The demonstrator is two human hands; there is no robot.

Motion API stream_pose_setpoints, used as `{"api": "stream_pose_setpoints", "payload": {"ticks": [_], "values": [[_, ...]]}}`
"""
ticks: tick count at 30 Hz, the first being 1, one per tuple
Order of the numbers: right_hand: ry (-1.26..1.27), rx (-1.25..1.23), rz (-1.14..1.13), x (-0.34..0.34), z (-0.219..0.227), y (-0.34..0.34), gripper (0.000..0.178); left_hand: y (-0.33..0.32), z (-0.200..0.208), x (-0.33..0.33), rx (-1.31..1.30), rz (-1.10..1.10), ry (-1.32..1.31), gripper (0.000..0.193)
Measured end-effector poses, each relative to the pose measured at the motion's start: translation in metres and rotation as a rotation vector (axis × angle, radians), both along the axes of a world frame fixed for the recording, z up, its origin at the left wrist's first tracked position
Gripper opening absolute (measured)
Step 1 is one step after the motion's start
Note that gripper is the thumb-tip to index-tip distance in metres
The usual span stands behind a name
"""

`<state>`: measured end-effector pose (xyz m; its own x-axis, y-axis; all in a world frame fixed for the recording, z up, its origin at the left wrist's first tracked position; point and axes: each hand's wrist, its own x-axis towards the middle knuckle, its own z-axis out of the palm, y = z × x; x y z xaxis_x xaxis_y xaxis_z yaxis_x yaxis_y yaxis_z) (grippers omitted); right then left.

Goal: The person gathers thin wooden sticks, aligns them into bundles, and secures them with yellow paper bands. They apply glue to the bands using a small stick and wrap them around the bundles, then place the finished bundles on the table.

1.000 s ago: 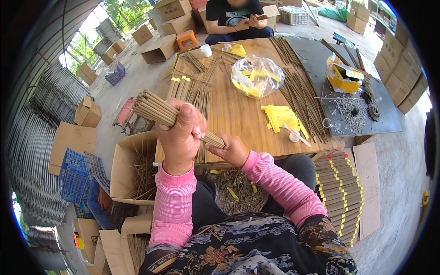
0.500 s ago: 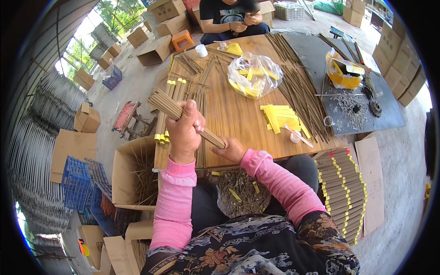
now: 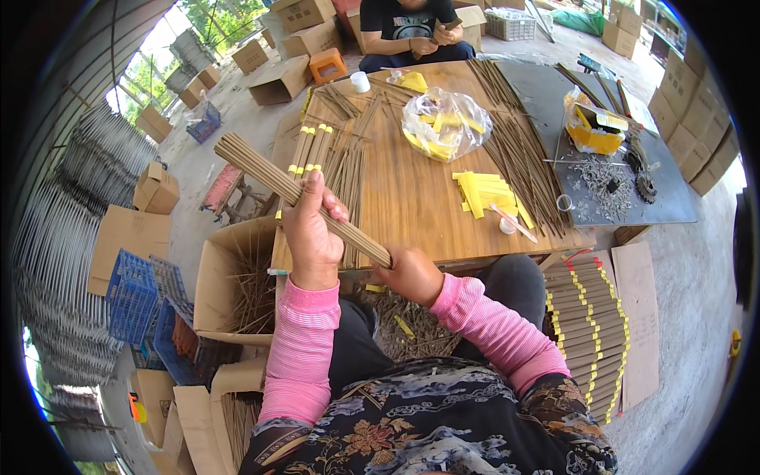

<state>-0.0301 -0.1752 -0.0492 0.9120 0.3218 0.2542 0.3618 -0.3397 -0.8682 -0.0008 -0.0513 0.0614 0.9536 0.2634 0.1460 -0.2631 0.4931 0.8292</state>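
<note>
A bundle of brown incense sticks [image 3: 257, 168] slants over the near left part of the wooden table [image 3: 412, 214], its far end up to the left. My left hand [image 3: 315, 237] is wrapped round its middle with the thumb on top. At the lower right end my right hand [image 3: 412, 275] is closed on the stick ends; its fingertips are partly hidden. Beyond my left hand lie bundles with yellow bands [image 3: 311, 150]. Loose incense sticks [image 3: 346, 186] lie just right of them. Yellow paper strips [image 3: 488, 195] are stacked to the right, near a small cup [image 3: 507, 226] with a flat stick across it.
A clear bag of yellow strips [image 3: 446, 127] stands mid-table. Rows of sticks [image 3: 526, 170] run along the right, beside a grey board [image 3: 665, 186]. Open cardboard box [image 3: 218, 277] at left; banded bundles [image 3: 590, 340] at lower right. Across the table sits a person [image 3: 412, 36].
The bundle has slid further out past my left hand toward the upper left. My right hand has moved slightly down and right and turned, its back now showing more.
</note>
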Motion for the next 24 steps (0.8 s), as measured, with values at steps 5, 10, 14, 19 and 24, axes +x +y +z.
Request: {"api": "stream_pose_setpoints", "payload": {"ticks": [5, 10, 14, 19, 24], "values": [[-0.070, 0.035, -0.017, -0.010, 0.010, 0.002, 0.020, -0.008, -0.007, -0.017, -0.018, -0.030, -0.004, 0.032], [0.162, 0.150, 0.184, -0.014, 0.029, -0.006, 0.021, -0.002, 0.002, -0.021, 0.046, -0.180, -0.088, 0.040], [0.251, 0.147, 0.283, -0.013, 0.027, -0.009, 0.023, 0.005, 0.006, -0.023, 0.002, -0.259, -0.135, 0.040], [-0.090, -0.030, -0.029, -0.018, 0.018, -0.004, 0.021, 0.001, 0.003, -0.018, -0.013, -0.132, -0.083, 0.037], [-0.202, -0.135, -0.175, -0.019, 0.020, -0.002, 0.018, -0.005, 0.007, -0.021, -0.005, 0.010, -0.070, 0.037]]}}
